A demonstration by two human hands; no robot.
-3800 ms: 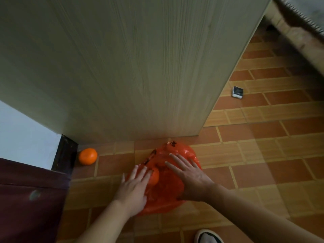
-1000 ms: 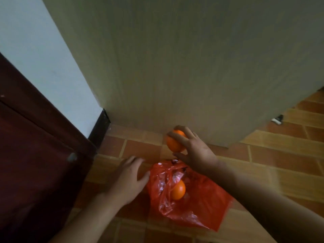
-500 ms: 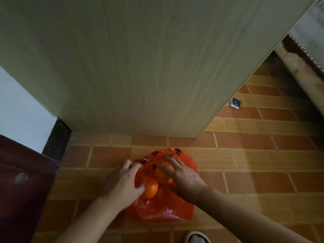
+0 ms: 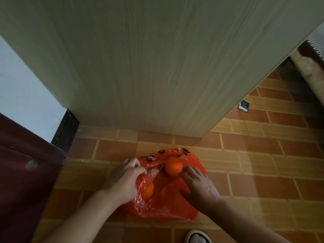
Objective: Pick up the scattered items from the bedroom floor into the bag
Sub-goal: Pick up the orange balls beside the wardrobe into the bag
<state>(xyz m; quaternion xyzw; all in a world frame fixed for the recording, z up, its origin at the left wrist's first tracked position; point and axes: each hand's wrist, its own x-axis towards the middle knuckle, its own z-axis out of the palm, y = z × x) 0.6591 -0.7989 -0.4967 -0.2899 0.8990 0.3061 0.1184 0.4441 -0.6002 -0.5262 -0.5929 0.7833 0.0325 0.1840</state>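
A person crouches over a red plastic bag (image 4: 164, 199) lying on the tiled floor (image 4: 254, 169) in front of a pale wooden wardrobe panel (image 4: 149, 67). The left hand (image 4: 124, 179) pinches the bag's near-left edge between closed fingers, apparently to keep the mouth open and the thin film from sliding. The right hand (image 4: 199, 186) is spread wide, empty, its fingertips just beside an orange (image 4: 173, 167) resting at the far side of the bag, likely nudging it inside. A second orange (image 4: 148, 190) shows through the plastic beneath the left hand. Half a second ago the right hand's fingers were over this fruit; now they have let go and drawn back to the right, and the view has barely shifted. A small dark box (image 4: 244, 105) lies on the tiles far to the right, well apart from the bag, probably the next item to collect. A shoe toe (image 4: 198, 236) shows at the near edge.
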